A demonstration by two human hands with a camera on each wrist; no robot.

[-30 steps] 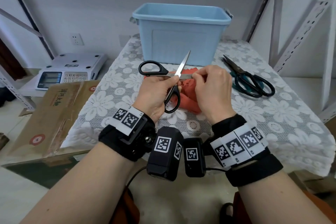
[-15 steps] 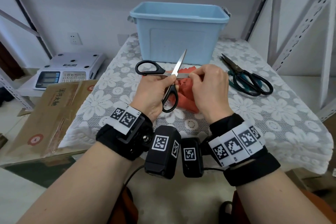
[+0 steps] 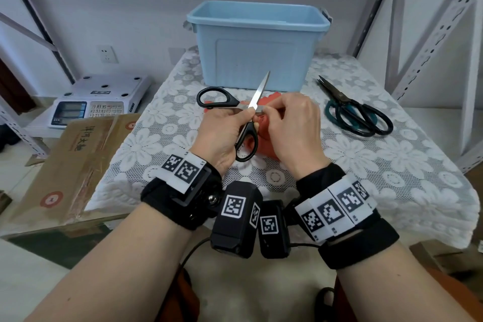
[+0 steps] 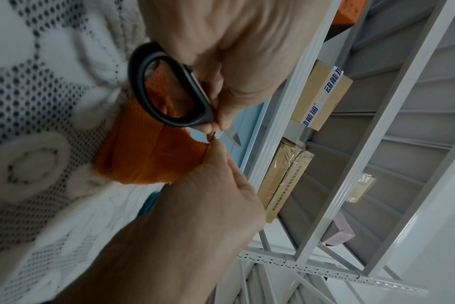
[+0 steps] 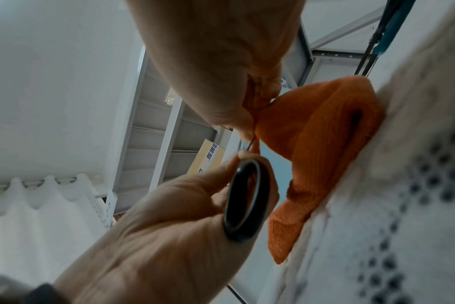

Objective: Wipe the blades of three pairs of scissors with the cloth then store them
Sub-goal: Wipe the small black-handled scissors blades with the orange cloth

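Little has shifted since a second ago: both hands and the scissors sit slightly lower in the head view, grip unchanged. Left hand (image 3: pixel 222 136) clenches the black-handled scissors (image 3: pixel 245 115) at the pivot, above the lace tablecloth (image 3: pixel 162 123). Scissors are splayed open: one blade points up and away toward the blue bin (image 3: pixel 258 42), its long axis tilted slightly right; the other blade lies roughly horizontal, pointing right into the right hand (image 3: pixel 292 128). Right hand's thumb and fingers pinch the orange cloth (image 4: pixel 148 156) around that blade, the rest of the cloth trailing onto the table. Two more pairs of scissors (image 3: pixel 358 112) lie to the right, tips pointing away and left.
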